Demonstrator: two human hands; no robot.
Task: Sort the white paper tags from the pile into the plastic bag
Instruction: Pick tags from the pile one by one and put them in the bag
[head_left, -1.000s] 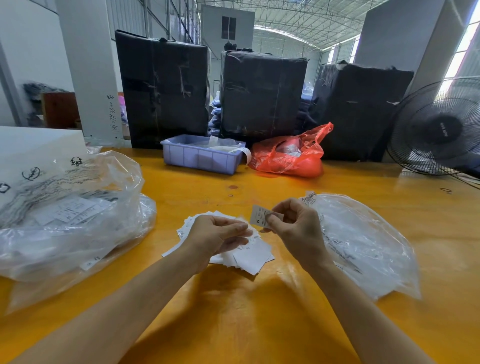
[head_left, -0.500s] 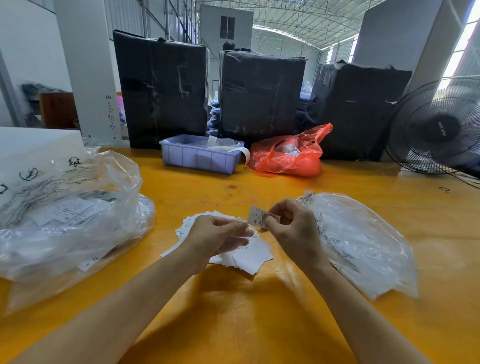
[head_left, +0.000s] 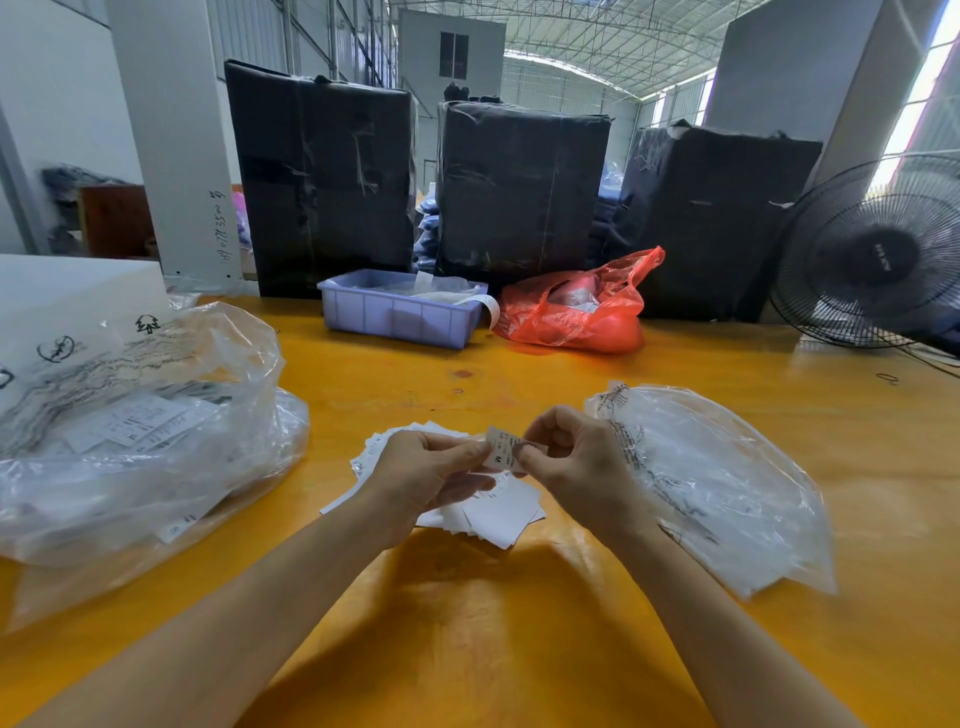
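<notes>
A pile of white paper tags (head_left: 493, 512) lies on the yellow table in front of me. My right hand (head_left: 576, 462) pinches one small white tag (head_left: 500, 448), printed with an M, just above the pile. My left hand (head_left: 426, 473) hovers over the pile's left part with curled fingers, its fingertips touching the held tag's left edge. A flat clear plastic bag (head_left: 727, 483) with black print lies on the table directly right of my right hand. Part of the pile is hidden under my left hand.
A large crumpled clear bag (head_left: 135, 431) holding printed tags fills the table's left side. A lavender plastic bin (head_left: 400, 314) and a red plastic bag (head_left: 576, 306) sit at the far edge before three black-wrapped bales. A black fan (head_left: 872, 254) stands far right.
My right hand has brought the tag left and slightly lower, toward my left hand. My left fingertips have risen from the pile and now meet the tag's edge.
</notes>
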